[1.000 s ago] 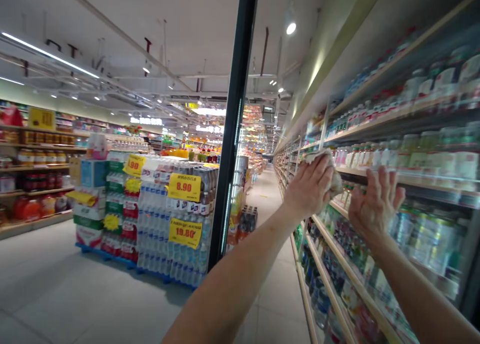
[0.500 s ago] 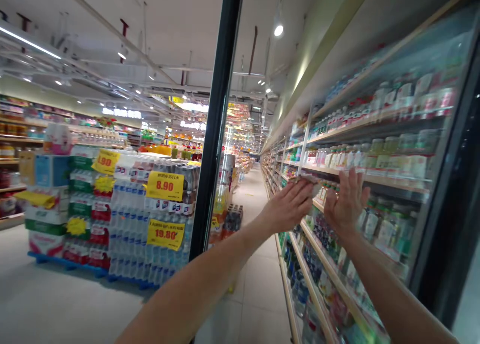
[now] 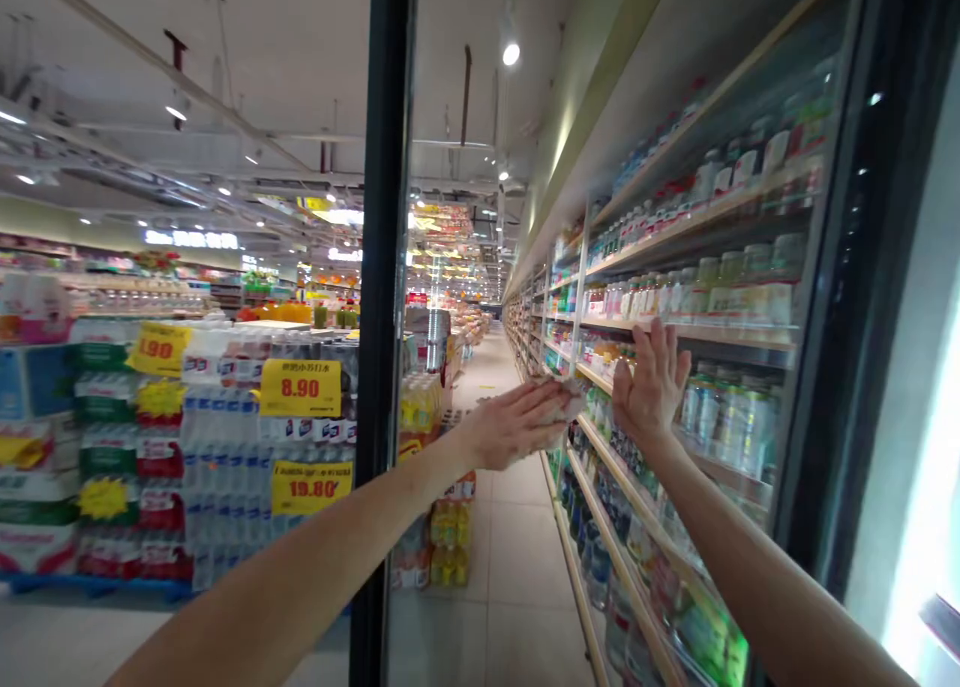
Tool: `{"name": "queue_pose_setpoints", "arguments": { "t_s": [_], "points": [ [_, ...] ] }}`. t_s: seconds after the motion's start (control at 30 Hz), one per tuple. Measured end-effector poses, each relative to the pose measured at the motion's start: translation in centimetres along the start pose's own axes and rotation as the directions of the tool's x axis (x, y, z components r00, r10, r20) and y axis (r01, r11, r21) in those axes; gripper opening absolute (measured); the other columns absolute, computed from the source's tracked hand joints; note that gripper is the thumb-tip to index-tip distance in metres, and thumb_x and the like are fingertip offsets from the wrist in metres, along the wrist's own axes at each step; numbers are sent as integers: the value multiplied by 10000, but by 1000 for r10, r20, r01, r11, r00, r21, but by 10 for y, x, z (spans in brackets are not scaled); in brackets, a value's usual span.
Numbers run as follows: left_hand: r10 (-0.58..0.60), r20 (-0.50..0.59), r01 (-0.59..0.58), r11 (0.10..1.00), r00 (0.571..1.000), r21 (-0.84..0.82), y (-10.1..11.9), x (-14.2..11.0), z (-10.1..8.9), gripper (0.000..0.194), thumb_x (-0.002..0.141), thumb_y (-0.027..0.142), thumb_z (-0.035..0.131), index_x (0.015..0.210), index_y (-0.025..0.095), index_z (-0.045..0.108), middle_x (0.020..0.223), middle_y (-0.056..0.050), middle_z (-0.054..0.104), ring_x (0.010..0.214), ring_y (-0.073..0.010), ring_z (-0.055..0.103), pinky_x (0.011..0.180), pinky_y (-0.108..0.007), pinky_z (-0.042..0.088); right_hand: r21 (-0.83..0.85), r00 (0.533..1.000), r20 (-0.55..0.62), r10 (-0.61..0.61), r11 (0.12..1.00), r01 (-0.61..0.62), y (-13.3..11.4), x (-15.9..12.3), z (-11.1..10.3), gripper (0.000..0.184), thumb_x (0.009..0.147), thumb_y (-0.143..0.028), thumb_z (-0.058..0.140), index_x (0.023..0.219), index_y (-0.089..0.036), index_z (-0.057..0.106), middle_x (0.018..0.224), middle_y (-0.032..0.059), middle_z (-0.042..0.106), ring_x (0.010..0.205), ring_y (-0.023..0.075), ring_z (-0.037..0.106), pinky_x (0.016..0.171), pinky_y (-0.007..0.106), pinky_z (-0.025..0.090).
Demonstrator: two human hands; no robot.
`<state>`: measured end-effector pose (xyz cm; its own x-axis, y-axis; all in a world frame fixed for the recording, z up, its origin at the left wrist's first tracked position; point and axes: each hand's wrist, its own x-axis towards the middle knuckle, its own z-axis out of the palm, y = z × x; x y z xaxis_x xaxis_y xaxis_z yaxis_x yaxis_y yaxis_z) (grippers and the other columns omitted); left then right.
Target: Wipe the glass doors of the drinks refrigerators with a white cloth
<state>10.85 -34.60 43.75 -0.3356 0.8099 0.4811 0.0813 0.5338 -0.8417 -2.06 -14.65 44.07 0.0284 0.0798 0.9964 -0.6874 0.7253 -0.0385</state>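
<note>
My left hand (image 3: 521, 422) reaches forward in the middle of the view, its fingers together and laid over a pale, crumpled cloth (image 3: 574, 399). Only the cloth's edge shows past the fingertips. My right hand (image 3: 651, 379) is raised just right of it, empty, with fingers stretched up and apart. Both hands are at a large glass pane, between a black upright frame (image 3: 384, 267) on the left and a dark frame (image 3: 844, 297) on the right. Whether the right palm touches the glass I cannot tell.
Shelves with several rows of bottled drinks (image 3: 735, 287) show through the glass at right. Stacked bottle packs (image 3: 232, 467) with yellow price signs (image 3: 300, 388) stand on the left, on a blue pallet (image 3: 97, 585). A tiled aisle (image 3: 517, 547) runs away between them.
The view has swung to the right, so frame, packs and shelves sit further left. My left hand with the cloth has moved left and slightly down. My right hand remains raised and spread.
</note>
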Motion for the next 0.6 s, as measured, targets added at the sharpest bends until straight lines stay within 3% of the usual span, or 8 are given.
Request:
{"name": "queue_pose_setpoints", "arguments": {
  "t_s": [0.1,0.17,0.23,0.3,0.43,0.5,0.57,0.6],
  "points": [
    [-282,-54,283,959,958,15,-41,-3,-18,440,879,248,422,1314,219,359,1478,-43,285,1399,-231,146,1146,-420,226,-4,1000,2,8,1000,-8,-1,0,0,497,868,-338,362,1336,-172,398,1444,128,355,1376,253,250,1095,504,194],
    [-601,-182,611,792,778,-3,-74,-1,-31,438,882,210,394,1318,236,357,1508,-14,208,1402,-249,122,1147,-460,214,-3,1000,5,16,1000,-16,-2,0,-1,500,869,-343,351,1334,-165,400,1442,132,356,1377,254,248,1096,504,190],
    [-732,-274,753,657,624,-41,-84,0,-33,443,878,204,392,1319,233,360,1521,-20,159,1405,-265,92,1147,-489,197,3,1000,17,22,1000,-22,-3,0,-1,507,870,-346,343,1340,-164,394,1445,133,351,1379,256,242,1095,510,188],
    [-685,-269,706,707,677,-27,-63,-6,-24,464,867,225,421,1326,196,357,1521,-73,143,1409,-277,49,1142,-502,197,13,999,26,29,999,-29,-1,0,-1,513,869,-347,342,1349,-169,385,1446,131,350,1379,258,243,1091,521,190],
    [-210,7,210,978,978,6,3,-25,-1,436,885,288,418,1316,228,387,1490,-61,254,1405,-221,55,1152,-418,206,43,1000,12,23,999,-24,0,0,0,544,857,-380,353,1355,-161,387,1447,133,345,1368,290,261,1083,554,191],
    [-43,128,48,998,991,-34,4,-29,-3,417,903,311,391,1317,267,391,1475,-17,299,1398,-179,80,1162,-368,185,79,1000,16,18,997,-19,-5,-1,0,558,859,-402,327,1369,-180,375,1460,125,323,1370,306,252,1089,560,169],
    [-212,153,214,977,965,3,-21,-27,-18,437,903,315,394,1335,254,376,1488,-23,268,1395,-180,58,1165,-378,162,122,998,44,43,991,-48,-14,-2,-3,552,860,-410,295,1377,-230,365,1468,101,311,1375,329,224,1079,579,149],
    [-397,126,392,918,909,58,-38,-24,-27,463,897,310,406,1349,222,360,1502,-49,220,1393,-196,25,1164,-400,150,143,996,66,61,987,-70,-17,-2,-4,544,859,-409,287,1375,-256,365,1467,89,313,1377,347,205,1064,598,143]
  ]
}}
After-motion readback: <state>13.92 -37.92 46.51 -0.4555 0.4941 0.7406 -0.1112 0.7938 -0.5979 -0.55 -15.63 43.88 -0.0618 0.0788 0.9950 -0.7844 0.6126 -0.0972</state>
